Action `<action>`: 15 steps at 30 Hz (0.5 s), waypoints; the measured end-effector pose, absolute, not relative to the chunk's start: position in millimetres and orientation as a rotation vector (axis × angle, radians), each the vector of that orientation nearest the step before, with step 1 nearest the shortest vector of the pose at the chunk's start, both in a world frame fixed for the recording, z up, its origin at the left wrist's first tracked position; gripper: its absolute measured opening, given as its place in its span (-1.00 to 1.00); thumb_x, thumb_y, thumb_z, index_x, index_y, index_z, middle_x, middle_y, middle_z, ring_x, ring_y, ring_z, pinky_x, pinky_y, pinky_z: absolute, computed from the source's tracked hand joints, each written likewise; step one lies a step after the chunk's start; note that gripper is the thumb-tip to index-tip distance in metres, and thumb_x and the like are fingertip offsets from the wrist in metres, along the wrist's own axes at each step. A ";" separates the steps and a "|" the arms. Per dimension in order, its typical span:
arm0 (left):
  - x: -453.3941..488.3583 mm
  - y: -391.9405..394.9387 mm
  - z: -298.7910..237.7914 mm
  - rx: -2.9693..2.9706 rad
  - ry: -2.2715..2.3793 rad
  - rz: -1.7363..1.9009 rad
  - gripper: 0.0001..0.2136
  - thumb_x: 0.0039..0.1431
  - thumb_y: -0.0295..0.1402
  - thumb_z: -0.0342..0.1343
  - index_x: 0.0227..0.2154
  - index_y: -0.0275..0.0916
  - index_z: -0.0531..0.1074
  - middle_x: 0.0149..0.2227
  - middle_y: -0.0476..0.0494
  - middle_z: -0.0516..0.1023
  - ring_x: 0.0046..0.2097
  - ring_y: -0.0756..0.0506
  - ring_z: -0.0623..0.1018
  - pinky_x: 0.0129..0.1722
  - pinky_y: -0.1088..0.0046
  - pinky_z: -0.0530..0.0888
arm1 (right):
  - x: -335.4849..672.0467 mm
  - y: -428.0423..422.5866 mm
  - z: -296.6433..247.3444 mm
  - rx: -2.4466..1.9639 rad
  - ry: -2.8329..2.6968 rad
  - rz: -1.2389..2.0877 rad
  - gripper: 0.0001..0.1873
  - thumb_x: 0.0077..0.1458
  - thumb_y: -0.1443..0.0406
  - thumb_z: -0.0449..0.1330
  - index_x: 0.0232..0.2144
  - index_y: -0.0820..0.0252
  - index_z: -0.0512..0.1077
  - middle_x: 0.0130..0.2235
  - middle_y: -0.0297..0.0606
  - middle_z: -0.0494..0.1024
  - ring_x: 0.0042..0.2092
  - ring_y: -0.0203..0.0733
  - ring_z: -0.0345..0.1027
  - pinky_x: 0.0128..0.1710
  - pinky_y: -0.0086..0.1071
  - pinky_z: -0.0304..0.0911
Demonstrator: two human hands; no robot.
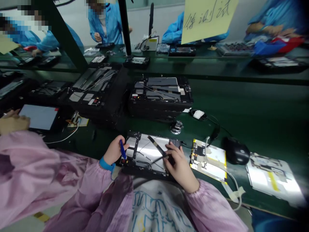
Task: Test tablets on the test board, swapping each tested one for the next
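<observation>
In front of me lies a tablet point(148, 148) with its back off, showing a silvery battery area, dark ribbon cables and thin wires. My left hand point(114, 149), with a blue band at the wrist, is closed around a blue stick-shaped plastic tool point(123, 149). The tool's lower end is over the tablet's left part, near a small orange light. Resting on the right part of the tablet, my right hand point(179, 164) has its fingers bent and apart. Its thumb and index finger are beside a dark ribbon cable point(156, 145); any contact there cannot be made out.
Stacked open tablets point(161, 101) stand behind, with another stack point(96, 87) to their left. At right lie a wired yellow-edged panel point(209, 161), a black mouse point(236, 150) and a silvery panel point(275, 177). A neighbour's hand point(14, 121) touches a lit tablet point(40, 116).
</observation>
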State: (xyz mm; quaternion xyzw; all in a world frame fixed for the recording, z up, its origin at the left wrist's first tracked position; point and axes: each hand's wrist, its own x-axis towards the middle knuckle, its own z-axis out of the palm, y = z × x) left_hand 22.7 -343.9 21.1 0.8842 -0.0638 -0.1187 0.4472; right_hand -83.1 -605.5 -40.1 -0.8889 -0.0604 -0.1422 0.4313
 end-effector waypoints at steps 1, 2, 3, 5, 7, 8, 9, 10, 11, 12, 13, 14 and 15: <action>22.8 -344.0 24.0 2.199 -0.164 -0.275 -0.70 -0.05 -0.18 0.15 -0.55 -0.23 0.15 -0.58 0.10 0.17 -0.52 0.06 0.21 -0.47 0.53 0.22 | -84.1 -606.5 -39.5 -2.163 -0.169 -0.350 -0.88 0.17 0.25 0.01 -0.26 0.13 0.28 0.01 -0.07 0.39 0.19 0.08 0.10 0.23 0.17 -0.25; 23.2 -344.4 27.3 2.199 -0.173 -0.269 -0.70 -0.05 -0.19 0.15 -0.56 -0.23 0.15 -0.59 0.11 0.15 -0.52 0.06 0.20 -0.48 0.54 0.21 | -85.3 -607.7 -38.7 -2.102 -0.184 -0.348 -0.92 0.17 0.26 0.03 -0.29 0.12 0.27 -0.03 -0.10 0.41 0.18 0.06 0.13 0.24 0.16 -0.26; 23.9 -345.1 30.7 2.195 -0.187 -0.276 -0.71 -0.04 -0.20 0.15 -0.56 -0.23 0.14 -0.60 0.11 0.13 -0.52 0.06 0.19 -0.49 0.54 0.19 | -86.4 -609.1 -37.8 -2.038 -0.200 -0.348 -0.94 0.16 0.27 0.05 -0.30 0.11 0.25 -0.07 -0.14 0.44 0.15 0.04 0.18 0.24 0.14 -0.26; 26.0 -347.8 36.9 2.187 -0.220 -0.318 -0.73 -0.03 -0.23 0.14 -0.56 -0.23 0.14 -0.60 0.10 0.12 -0.53 0.06 0.17 -0.51 0.55 0.17 | -88.0 -613.4 -34.9 -1.920 -0.241 -0.342 -0.93 0.13 0.28 0.09 -0.30 0.10 0.25 -0.18 -0.20 0.46 0.07 0.01 0.28 0.24 0.11 -0.21; 28.2 -352.3 41.8 2.177 -0.252 -0.342 -0.76 -0.02 -0.28 0.11 -0.57 -0.23 0.14 -0.59 0.09 0.12 -0.52 0.06 0.17 -0.51 0.55 0.16 | -88.7 -621.2 -29.3 -1.827 -0.295 -0.297 -0.90 0.11 0.25 0.09 -0.29 0.10 0.27 -0.24 -0.21 0.47 -0.03 -0.01 0.35 0.22 0.08 -0.10; 28.8 -354.7 44.0 2.172 -0.263 -0.330 -0.77 -0.02 -0.29 0.09 -0.58 -0.23 0.13 -0.59 0.08 0.12 -0.52 0.05 0.17 -0.51 0.55 0.16 | -88.9 -626.9 -25.0 -1.790 -0.330 -0.262 -0.89 0.10 0.23 0.08 -0.28 0.10 0.30 -0.25 -0.21 0.48 -0.08 -0.01 0.37 0.20 0.06 -0.03; 28.9 -356.9 46.3 2.168 -0.271 -0.296 -0.77 -0.01 -0.30 0.07 -0.59 -0.23 0.12 -0.59 0.08 0.11 -0.52 0.05 0.17 -0.51 0.55 0.16 | -89.2 -633.6 -19.3 -1.759 -0.368 -0.224 -0.87 0.12 0.21 0.06 -0.29 0.09 0.33 -0.26 -0.22 0.49 -0.11 -0.02 0.38 0.17 0.03 0.04; 28.5 -358.7 48.9 2.165 -0.279 -0.243 -0.76 0.00 -0.30 0.07 -0.59 -0.23 0.10 -0.58 0.07 0.11 -0.51 0.05 0.16 -0.50 0.55 0.17 | -89.8 -641.2 -12.5 -1.733 -0.405 -0.193 -0.84 0.15 0.19 0.04 -0.30 0.09 0.37 -0.27 -0.23 0.50 -0.14 -0.03 0.39 0.12 0.00 0.12; 27.5 -359.9 51.8 2.162 -0.291 -0.178 -0.75 0.01 -0.30 0.07 -0.59 -0.23 0.09 -0.58 0.07 0.11 -0.51 0.05 0.16 -0.50 0.55 0.18 | -90.7 -649.2 -4.4 -1.715 -0.446 -0.167 -0.79 0.19 0.19 0.00 -0.31 0.08 0.40 -0.29 -0.24 0.51 -0.16 -0.04 0.40 0.06 -0.06 0.20; 26.0 -360.4 55.2 2.155 -0.306 -0.100 -0.73 0.03 -0.29 0.07 -0.59 -0.23 0.08 -0.57 0.07 0.11 -0.51 0.05 0.16 -0.49 0.54 0.19 | -91.9 -657.0 4.5 -1.714 -0.489 -0.150 -0.73 0.22 0.19 -0.04 -0.31 0.07 0.44 -0.31 -0.25 0.52 -0.19 -0.05 0.40 -0.02 -0.11 0.27; 24.2 -360.2 58.9 2.145 -0.322 -0.008 -0.72 0.04 -0.29 0.08 -0.59 -0.23 0.07 -0.57 0.06 0.11 -0.51 0.05 0.17 -0.48 0.54 0.20 | -93.1 -664.0 13.9 -1.732 -0.529 -0.137 -0.68 0.25 0.21 -0.08 -0.30 0.06 0.47 -0.32 -0.25 0.52 -0.22 -0.07 0.41 -0.11 -0.17 0.31; 22.1 -359.6 63.0 2.133 -0.340 0.095 -0.71 0.05 -0.30 0.08 -0.60 -0.23 0.07 -0.56 0.06 0.12 -0.50 0.06 0.18 -0.47 0.54 0.21 | -94.1 -669.7 23.4 -1.775 -0.556 -0.127 -0.64 0.27 0.23 -0.11 -0.28 0.06 0.49 -0.32 -0.24 0.53 -0.23 -0.08 0.41 -0.18 -0.21 0.32; 19.7 -358.7 67.3 2.124 -0.362 0.200 -0.71 0.06 -0.32 0.09 -0.60 -0.23 0.07 -0.57 0.06 0.12 -0.51 0.06 0.20 -0.47 0.54 0.22 | -94.7 -673.7 32.3 -1.839 -0.560 -0.118 -0.64 0.27 0.25 -0.11 -0.26 0.07 0.51 -0.30 -0.24 0.53 -0.24 -0.10 0.42 -0.23 -0.25 0.33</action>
